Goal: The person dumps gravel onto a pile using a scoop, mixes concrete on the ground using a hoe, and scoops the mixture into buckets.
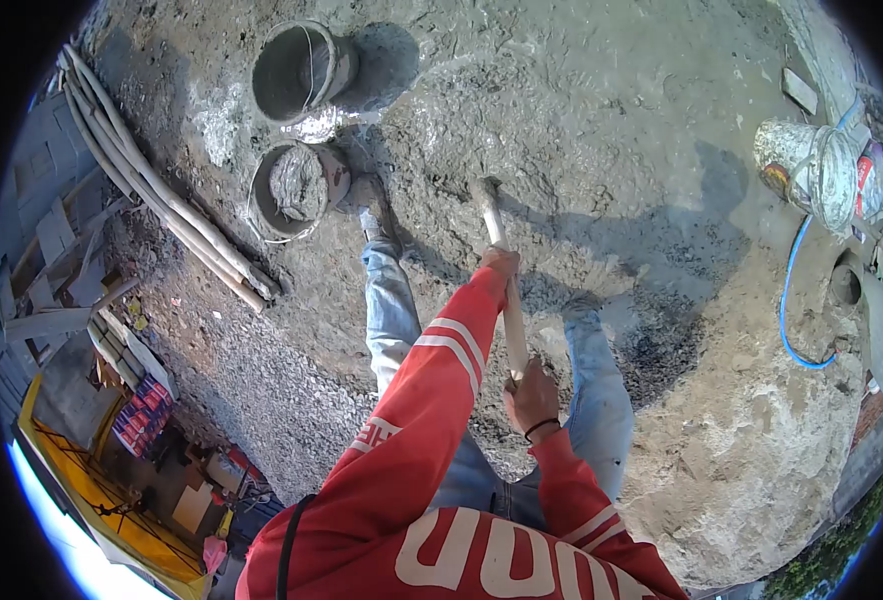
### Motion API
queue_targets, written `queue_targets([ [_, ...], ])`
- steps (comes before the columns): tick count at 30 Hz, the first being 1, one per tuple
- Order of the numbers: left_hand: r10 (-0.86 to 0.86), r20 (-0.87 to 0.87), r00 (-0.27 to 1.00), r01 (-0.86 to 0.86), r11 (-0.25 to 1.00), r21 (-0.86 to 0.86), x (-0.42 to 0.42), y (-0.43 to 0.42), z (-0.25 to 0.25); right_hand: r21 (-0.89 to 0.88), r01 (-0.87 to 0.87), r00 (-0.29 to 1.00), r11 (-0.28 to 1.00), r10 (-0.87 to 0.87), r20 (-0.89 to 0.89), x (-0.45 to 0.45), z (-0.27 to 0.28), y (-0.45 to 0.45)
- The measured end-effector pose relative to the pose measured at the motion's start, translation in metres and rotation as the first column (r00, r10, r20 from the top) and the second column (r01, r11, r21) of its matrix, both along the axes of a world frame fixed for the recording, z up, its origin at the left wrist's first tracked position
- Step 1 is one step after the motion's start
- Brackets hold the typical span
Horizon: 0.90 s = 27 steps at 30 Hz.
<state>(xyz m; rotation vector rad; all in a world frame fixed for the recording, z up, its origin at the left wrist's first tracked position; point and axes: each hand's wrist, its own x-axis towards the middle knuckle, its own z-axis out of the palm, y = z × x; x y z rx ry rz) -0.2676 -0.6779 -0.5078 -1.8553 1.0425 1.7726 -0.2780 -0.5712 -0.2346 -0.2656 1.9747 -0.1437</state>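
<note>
My left hand (500,262) is closed round the middle of a wooden tool handle (497,228). Lower down, near my thighs, my right hand (532,397) grips the same handle close to its near end. The far end of the handle reaches into grey wet mortar (562,120) spread over the ground; the tool's head is sunk or coated there, so its kind cannot be made out. Beside my left boot stands a bucket (337,180) holding grey mortar. Beyond it, a second bucket (342,65) with a wire bail shows a dark inside.
Long poles (152,185) lie on the left, near stacked boards (52,235) and a yellow-framed structure (92,500). At right are a mortar-splashed bucket (787,150), a blue hose (786,300) and a pipe (846,282). Gravel (292,400) lies behind my left leg.
</note>
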Motion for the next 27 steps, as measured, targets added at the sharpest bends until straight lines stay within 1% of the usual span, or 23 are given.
queue_targets([
  [1, 0.001, -0.009, 1.0, -0.001, 1.0, 0.005, 0.002, 0.002, -0.005, 0.005, -0.001, 1.0, 1.0, 0.001, -0.009, -0.004, 0.006, -0.008],
  [3, 0.035, -0.06, 0.998, -0.018, 0.967, 0.256, 0.002, -0.006, -0.011, -0.021, -0.028, 1.0, 0.999, 0.028, -0.015, -0.011, 0.01, -0.028],
  [4, 0.046, -0.068, 0.997, -0.027, 0.966, 0.256, 0.002, -0.012, -0.009, -0.021, -0.04, 0.999, 0.999, 0.04, -0.023, -0.014, 0.014, -0.041],
  [6, 0.25, -0.124, 0.96, -0.171, 0.878, 0.446, 0.01, -0.022, 0.002, -0.028, -0.041, 0.997, 0.999, 0.043, 0.069, -0.016, 0.03, -0.07],
  [7, 0.267, -0.123, 0.956, -0.188, 0.876, 0.445, 0.014, -0.029, 0.009, -0.029, -0.059, 0.996, 0.998, 0.061, 0.071, -0.012, 0.04, -0.084],
  [9, 0.453, -0.064, 0.889, -0.327, 0.728, 0.602, 0.023, -0.054, 0.023, -0.046, -0.054, 0.996, 0.998, 0.057, 0.069, -0.002, 0.059, -0.118],
  [10, 0.426, -0.067, 0.902, -0.294, 0.722, 0.626, 0.023, -0.083, 0.062, -0.064, -0.073, 0.994, 0.995, 0.078, 0.074, 0.004, 0.071, -0.135],
  [11, 0.445, -0.07, 0.893, -0.318, 0.732, 0.602, 0.034, -0.098, 0.061, -0.081, -0.06, 0.993, 0.995, 0.067, 0.096, 0.012, 0.086, -0.152],
  [13, 0.58, -0.06, 0.812, -0.387, 0.614, 0.688, 0.058, -0.118, 0.047, -0.121, -0.066, 0.987, 0.99, 0.082, 0.137, 0.031, 0.116, -0.181],
  [15, 0.609, -0.071, 0.79, -0.434, 0.638, 0.636, 0.084, -0.157, 0.057, -0.131, -0.103, 0.97, 0.986, 0.129, 0.208, 0.05, 0.147, -0.202],
  [17, 0.741, -0.153, 0.653, -0.507, 0.579, 0.639, 0.11, -0.203, 0.082, -0.262, -0.197, 0.948, 0.945, 0.252, 0.197, 0.067, 0.171, -0.203],
  [18, 0.766, -0.116, 0.632, -0.552, 0.55, 0.627, 0.122, -0.223, 0.098, -0.272, -0.201, 0.945, 0.941, 0.259, 0.198, 0.068, 0.182, -0.202],
  [19, 0.798, -0.101, 0.594, -0.66, 0.555, 0.506, 0.135, -0.234, 0.109, -0.234, -0.213, 0.92, 0.949, 0.276, 0.28, 0.064, 0.19, -0.198],
  [20, 0.814, -0.149, 0.561, -0.718, 0.568, 0.403, 0.142, -0.247, 0.143, -0.193, -0.229, 0.886, 0.954, 0.286, 0.365, 0.061, 0.193, -0.19],
  [21, 0.823, -0.195, 0.533, -0.768, 0.568, 0.296, 0.145, -0.258, 0.181, -0.197, -0.23, 0.88, 0.953, 0.29, 0.377, 0.062, 0.189, -0.174],
  [22, 0.825, -0.189, 0.533, -0.773, 0.566, 0.286, 0.15, -0.265, 0.203, -0.226, -0.225, 0.877, 0.948, 0.298, 0.378, 0.064, 0.175, -0.152],
  [23, 0.795, -0.26, 0.549, -0.792, 0.594, 0.143, 0.155, -0.27, 0.22, -0.253, -0.218, 0.874, 0.942, 0.304, 0.379, 0.063, 0.154, -0.134],
  [24, 0.752, -0.323, 0.574, -0.796, 0.606, -0.003, 0.159, -0.272, 0.225, -0.318, -0.245, 0.894, 0.916, 0.34, 0.292, 0.062, 0.123, -0.118],
  [25, 0.75, -0.315, 0.581, -0.792, 0.61, -0.008, 0.164, -0.271, 0.218, -0.376, -0.272, 0.909, 0.886, 0.364, 0.201, 0.063, 0.086, -0.098],
  [26, 0.747, -0.354, 0.563, -0.813, 0.577, -0.076, 0.169, -0.272, 0.205, -0.345, -0.353, 0.895, 0.87, 0.422, 0.147, 0.062, 0.044, -0.091],
  [27, 0.738, -0.397, 0.546, -0.831, 0.539, -0.14, 0.17, -0.273, 0.192, -0.344, -0.415, 0.887, 0.842, 0.459, 0.053, 0.063, 0.003, -0.094],
])
